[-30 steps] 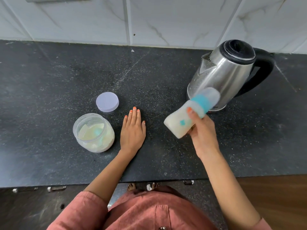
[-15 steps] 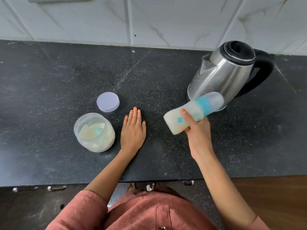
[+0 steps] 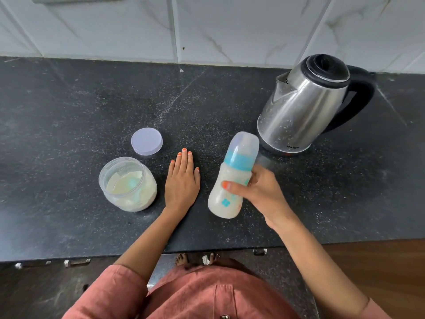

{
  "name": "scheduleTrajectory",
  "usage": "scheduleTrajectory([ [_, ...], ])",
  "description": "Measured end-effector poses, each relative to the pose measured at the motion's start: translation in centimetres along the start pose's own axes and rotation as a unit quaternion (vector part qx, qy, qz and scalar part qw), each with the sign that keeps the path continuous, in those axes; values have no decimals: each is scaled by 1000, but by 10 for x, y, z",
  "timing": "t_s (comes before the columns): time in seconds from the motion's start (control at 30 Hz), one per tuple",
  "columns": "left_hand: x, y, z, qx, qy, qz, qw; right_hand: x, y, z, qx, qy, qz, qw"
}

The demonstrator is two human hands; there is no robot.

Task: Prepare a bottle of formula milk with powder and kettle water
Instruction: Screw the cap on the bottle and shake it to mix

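- The right hand (image 3: 257, 192) is wrapped around a clear plastic baby bottle (image 3: 232, 178) with a turquoise collar and domed cap, full of milky liquid, held above the dark speckled desk (image 3: 69, 100).
- The bottle's long axis runs near to far, cap toward the steel kettle (image 3: 301, 109) at far right, just beyond it.
- The left hand (image 3: 181, 180) lies flat and open on the desk, holding nothing, between the bottle and an open clear jar of pale powder (image 3: 128, 184).
- The jar's round lilac lid (image 3: 146, 141) lies just beyond the jar.
- The right hand's fingers are blurred; whether the bottle base touches the desk cannot be told.
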State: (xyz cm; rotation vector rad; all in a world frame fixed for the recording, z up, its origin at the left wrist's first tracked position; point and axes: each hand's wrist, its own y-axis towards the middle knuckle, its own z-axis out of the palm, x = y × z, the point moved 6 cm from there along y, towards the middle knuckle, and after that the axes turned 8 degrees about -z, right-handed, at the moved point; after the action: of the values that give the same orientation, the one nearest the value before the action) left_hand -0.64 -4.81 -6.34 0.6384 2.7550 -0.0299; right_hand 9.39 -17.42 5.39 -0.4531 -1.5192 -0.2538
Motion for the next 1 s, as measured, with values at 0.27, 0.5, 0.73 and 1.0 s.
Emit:
scheduleTrajectory([
  [0.27, -1, -1, -1, -2, 3, 4, 1000, -7, 12, -24, -179, 154, -5, 972],
  [0.5, -1, -1, -1, -4, -7, 2, 1000, -3, 8, -26, -118, 103, 9, 988],
  [0.73, 0, 0, 0, -4, -2, 1, 1000, -3, 0, -5, -37, 14, -4, 999],
  [1.0, -1, -1, -1, -3, -5, 1, 1000, -11, 14, -35, -232, 202, -8, 951],
])
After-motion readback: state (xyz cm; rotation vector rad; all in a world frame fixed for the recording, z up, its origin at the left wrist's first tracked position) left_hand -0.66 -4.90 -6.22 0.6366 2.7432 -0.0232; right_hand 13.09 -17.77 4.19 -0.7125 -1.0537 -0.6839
